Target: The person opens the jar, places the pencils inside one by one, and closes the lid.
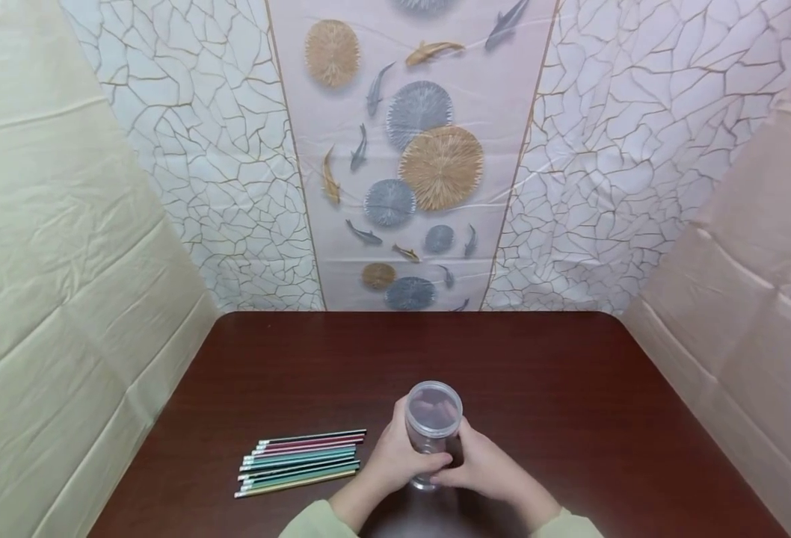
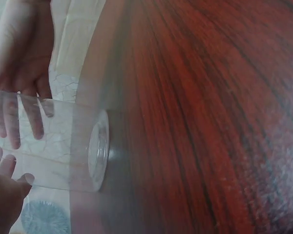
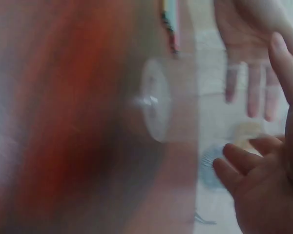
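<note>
A clear plastic jar [image 1: 429, 444] stands between my hands at the front middle of the table, its round rim facing up. My left hand [image 1: 392, 457] holds it from the left and my right hand [image 1: 488, 467] from the right, with thumbs across the near side. Fingers on the far side show through the clear wall. The left wrist view shows the jar's base [image 2: 100, 150] close over the table; I cannot tell whether it touches. In the right wrist view, my right hand [image 3: 263, 190] and left hand [image 3: 249, 41] flank the jar.
Several pencils [image 1: 301, 462] lie side by side left of the jar, white erasers to the left. They sit close to my left hand. The dark red-brown table [image 1: 543, 381] meets a patterned cloth [image 1: 395, 246] at its back edge, with beige cloths at both sides.
</note>
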### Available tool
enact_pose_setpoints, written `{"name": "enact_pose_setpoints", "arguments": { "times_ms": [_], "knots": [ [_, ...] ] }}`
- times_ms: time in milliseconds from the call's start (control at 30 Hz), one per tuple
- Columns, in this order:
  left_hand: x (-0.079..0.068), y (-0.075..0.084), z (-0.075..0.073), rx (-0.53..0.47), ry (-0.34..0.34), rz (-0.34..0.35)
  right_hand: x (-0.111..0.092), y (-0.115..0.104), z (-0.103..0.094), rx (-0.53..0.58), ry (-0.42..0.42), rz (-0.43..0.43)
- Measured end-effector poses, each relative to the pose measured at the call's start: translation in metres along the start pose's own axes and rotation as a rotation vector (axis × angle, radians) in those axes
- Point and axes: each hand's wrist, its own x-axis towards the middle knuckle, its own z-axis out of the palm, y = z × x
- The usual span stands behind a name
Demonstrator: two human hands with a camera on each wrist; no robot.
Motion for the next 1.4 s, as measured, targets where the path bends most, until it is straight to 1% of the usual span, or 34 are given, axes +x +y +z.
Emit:
{"name": "enact_pose_setpoints", "arguments": {
  "times_ms": [100,133,200,267,333,400,467,533,633,700,767,900,1033,1133,1267,1400],
  "knots": [
    [0.001,-0.001,0.0,0.001,0.006,0.001,0.003,-0.004,-0.015,0.043,-0.064,-0.04],
    [0.001,-0.001,0.001,0.001,0.007,0.004,0.004,-0.007,-0.021,0.047,-0.074,-0.038],
    [0.001,-0.001,0.001,-0.001,0.01,0.015,0.006,-0.015,-0.033,0.021,-0.078,-0.024],
    [0.001,-0.001,0.001,-0.003,0.011,0.024,0.008,-0.026,-0.044,0.002,-0.061,-0.014],
    [0.001,-0.001,0.0,-0.005,0.01,0.025,0.011,-0.039,-0.053,-0.039,-0.016,-0.002],
    [0.0,-0.001,-0.001,-0.003,0.012,0.021,0.017,-0.051,-0.056,-0.065,0.03,-0.027],
    [0.0,-0.002,-0.003,-0.008,0.01,0.013,0.023,-0.063,-0.053,-0.128,0.074,-0.054],
    [0.001,-0.002,-0.003,-0.013,0.01,0.0,0.029,-0.071,-0.048,-0.224,0.108,-0.068],
    [0.002,-0.002,-0.004,-0.004,0.01,-0.024,0.037,-0.079,-0.039,-0.377,0.143,-0.065],
    [0.003,-0.002,-0.003,0.006,0.003,-0.029,0.04,-0.082,-0.033,-0.44,0.169,-0.058],
    [0.003,-0.002,-0.002,0.016,-0.002,-0.024,0.042,-0.083,-0.028,-0.467,0.197,-0.057],
    [0.004,-0.001,-0.003,0.028,-0.004,-0.012,0.044,-0.083,-0.022,-0.438,0.247,-0.062],
    [0.004,-0.001,-0.003,0.052,0.013,-0.029,0.045,-0.079,-0.018,-0.395,0.261,-0.058],
    [0.004,0.0,-0.004,0.062,0.017,-0.035,0.046,-0.076,-0.017,-0.372,0.27,-0.071],
    [0.004,0.0,-0.003,0.076,0.011,-0.02,0.047,-0.071,-0.018,-0.353,0.279,-0.115],
    [0.005,0.0,-0.003,0.091,0.007,0.0,0.048,-0.066,-0.021,-0.347,0.26,-0.181]
  ]
}}
